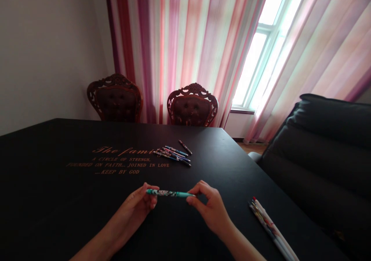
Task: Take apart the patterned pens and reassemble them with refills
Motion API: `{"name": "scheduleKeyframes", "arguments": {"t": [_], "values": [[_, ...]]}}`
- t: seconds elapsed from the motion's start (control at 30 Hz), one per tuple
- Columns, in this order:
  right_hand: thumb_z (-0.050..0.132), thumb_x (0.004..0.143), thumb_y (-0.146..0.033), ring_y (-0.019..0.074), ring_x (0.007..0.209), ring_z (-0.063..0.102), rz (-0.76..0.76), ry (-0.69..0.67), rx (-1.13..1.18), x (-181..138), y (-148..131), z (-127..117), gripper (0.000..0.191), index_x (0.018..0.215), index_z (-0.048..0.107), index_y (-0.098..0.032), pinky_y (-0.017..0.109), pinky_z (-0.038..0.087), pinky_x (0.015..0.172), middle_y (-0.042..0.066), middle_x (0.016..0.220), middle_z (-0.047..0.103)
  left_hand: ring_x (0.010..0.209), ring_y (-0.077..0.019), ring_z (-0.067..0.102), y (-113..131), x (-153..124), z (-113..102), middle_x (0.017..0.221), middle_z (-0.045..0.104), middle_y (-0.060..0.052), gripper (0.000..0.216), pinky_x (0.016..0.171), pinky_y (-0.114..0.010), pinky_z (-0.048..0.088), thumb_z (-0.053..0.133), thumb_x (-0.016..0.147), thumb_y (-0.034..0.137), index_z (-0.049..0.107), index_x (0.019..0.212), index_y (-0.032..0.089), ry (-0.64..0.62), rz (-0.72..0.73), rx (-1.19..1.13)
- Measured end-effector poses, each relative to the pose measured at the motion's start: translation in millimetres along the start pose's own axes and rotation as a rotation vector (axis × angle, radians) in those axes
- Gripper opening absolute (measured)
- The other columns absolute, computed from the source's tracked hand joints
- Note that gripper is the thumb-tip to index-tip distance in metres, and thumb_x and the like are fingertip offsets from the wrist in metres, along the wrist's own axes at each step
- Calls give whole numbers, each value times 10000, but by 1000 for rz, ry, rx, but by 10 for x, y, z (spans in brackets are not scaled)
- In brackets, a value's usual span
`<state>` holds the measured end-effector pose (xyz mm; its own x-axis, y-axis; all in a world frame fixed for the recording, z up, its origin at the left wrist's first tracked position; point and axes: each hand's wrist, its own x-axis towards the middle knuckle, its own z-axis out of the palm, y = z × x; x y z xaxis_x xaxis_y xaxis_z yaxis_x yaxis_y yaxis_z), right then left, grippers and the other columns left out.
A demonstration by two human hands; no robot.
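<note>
"Well, what was nearest?"

"Low on the right, a bundle of slim pens [271,227] lay slantwise on the black table [87,214], running down to the bottom of the view."

"And the hands?"

"To its left, the right hand [211,204] had its thumb and fingers pinched on the narrow end of a teal pen [167,193], while the fingers of the left hand [141,201] gripped the opposite end. That pen (its barrel wore a dark and pale pattern) sat nearly level between the two."

"Beyond that?"

"A pile of pens [174,155] lay across one another, over the tail of the top line of gold lettering [117,165]. A single pen [185,146] rested just past them, apart."

"What stood around the table?"

"A black armchair [321,156] stood on the right. Past the far edge stood one carved chair [193,108] and a second chair [115,102], both with dark, buttoned backs."

"And behind those?"

"Striped curtains [185,41] in pink, red, purple and white hung parted at a bright window [251,68]."
</note>
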<state>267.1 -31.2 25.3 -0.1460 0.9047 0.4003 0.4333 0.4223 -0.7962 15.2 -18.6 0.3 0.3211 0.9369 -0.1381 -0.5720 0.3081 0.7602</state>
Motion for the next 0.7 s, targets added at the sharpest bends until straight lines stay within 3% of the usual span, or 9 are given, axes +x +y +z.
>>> {"name": "scheduleKeyframes", "arguments": {"t": [0.2, 0.27, 0.33, 0.43, 0.5, 0.6, 0.7], "values": [[715, 812, -286, 161, 719, 580, -13, 11, -14, 3, 2, -8, 121, 753, 678, -187, 271, 413, 687, -3, 725, 618, 666, -119, 520, 31, -32, 51, 660, 635, -9, 319, 674, -217, 415, 793, 746, 425, 757, 892, 143, 21, 19, 101], [706, 818, -294, 159, 708, 579, -3, 5, -22, 7, 2, -15, 121, 761, 683, -190, 273, 414, 680, -3, 727, 618, 649, -130, 522, 38, -24, 64, 659, 646, -15, 377, 653, -234, 412, 730, 775, 514, 747, 884, 153, 19, 24, 154], [702, 822, -298, 162, 713, 579, 3, 4, -36, 12, 1, -18, 117, 769, 689, -194, 277, 415, 688, -3, 723, 624, 651, -151, 533, 52, -18, 80, 677, 671, -30, 470, 656, -262, 416, 618, 815, 614, 730, 878, 163, 8, 49, 262], [709, 819, -329, 170, 741, 588, 2, -16, -36, 23, 23, -16, 131, 790, 701, -201, 279, 419, 707, -1, 729, 639, 675, -162, 544, 86, -22, 105, 680, 691, -18, 374, 683, -268, 408, 678, 793, 551, 688, 858, 184, 34, 119, 542], [621, 886, -380, 171, 743, 602, 18, -64, 19, 34, 65, -16, 193, 877, 703, -205, 280, 430, 708, 4, 740, 658, 667, -157, 538, 111, -25, 115, 650, 679, 9, 296, 676, -256, 400, 739, 759, 472, 665, 836, 196, 88, 152, 662], [450, 971, -382, 168, 725, 604, 70, -104, 8, 46, 161, -25, 295, 921, 680, -205, 285, 441, 698, 13, 744, 665, 651, -162, 537, 141, -22, 119, 617, 654, 20, 302, 657, -257, 404, 719, 751, 489, 657, 805, 198, 163, 179, 699], [689, 815, -293, 197, 810, 582, 42, -145, -234, 39, 254, -33, 76, 822, 671, -220, 308, 437, 744, 19, 819, 648, 657, -175, 550, 162, -16, 122, 621, 655, 13, 302, 659, -264, 413, 721, 737, 489, 666, 802, 199, 211, 195, 712]]}}
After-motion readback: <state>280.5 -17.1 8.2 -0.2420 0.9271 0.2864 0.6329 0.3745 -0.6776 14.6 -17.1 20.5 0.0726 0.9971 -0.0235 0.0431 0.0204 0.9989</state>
